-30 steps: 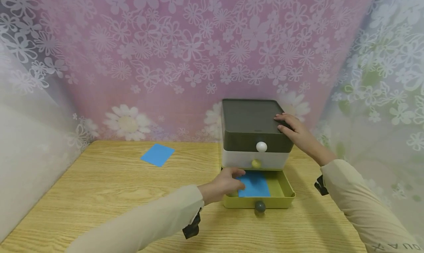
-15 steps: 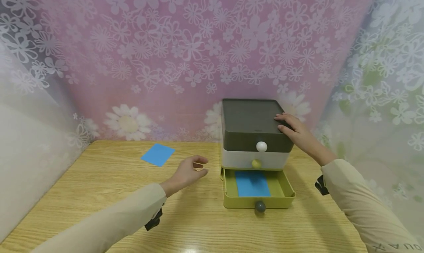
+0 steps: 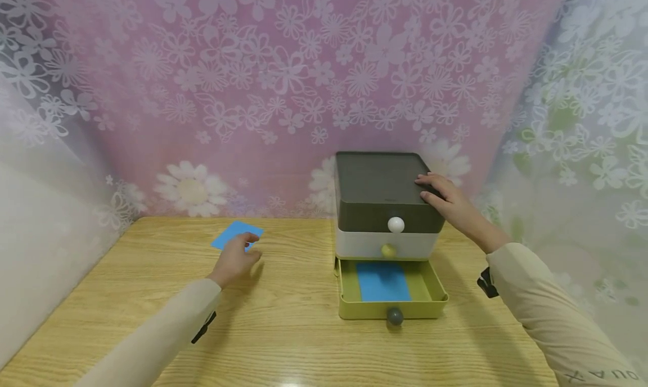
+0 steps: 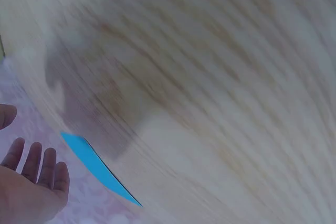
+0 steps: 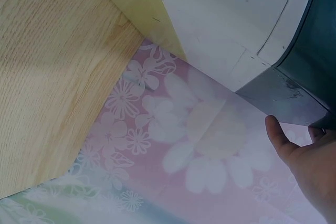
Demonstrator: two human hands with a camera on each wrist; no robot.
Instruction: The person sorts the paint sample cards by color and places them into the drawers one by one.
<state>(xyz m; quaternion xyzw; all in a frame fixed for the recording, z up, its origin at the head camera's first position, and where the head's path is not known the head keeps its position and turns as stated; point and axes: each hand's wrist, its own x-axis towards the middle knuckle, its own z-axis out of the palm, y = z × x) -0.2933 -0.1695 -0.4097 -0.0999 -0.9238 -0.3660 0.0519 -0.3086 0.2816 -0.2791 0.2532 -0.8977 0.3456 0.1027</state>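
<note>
On the table's back left lies a flat blue square of paper (image 3: 234, 233), partly covered by my left hand (image 3: 236, 257). That hand hovers above it with loosely bent fingers and nothing in them; the left wrist view shows the fingers (image 4: 32, 169) apart from the paper (image 4: 100, 169). My right hand (image 3: 448, 201) rests on the right edge of the dark top of a small drawer box (image 3: 379, 176). A second blue paper square (image 3: 383, 283) lies inside the box's pulled-out yellow bottom drawer (image 3: 364, 311), toward its left side.
The white middle drawer (image 3: 361, 244) with its yellow knob (image 3: 388, 250) and the dark top drawer with its white knob (image 3: 396, 225) are closed. A dark knob (image 3: 395, 317) sticks out from the yellow drawer's front. Flowered cloth (image 3: 283, 94) hangs behind the wooden table (image 3: 283, 331).
My left hand has left the yellow drawer and moved left across the table to the other blue paper. The right hand stays on the box.
</note>
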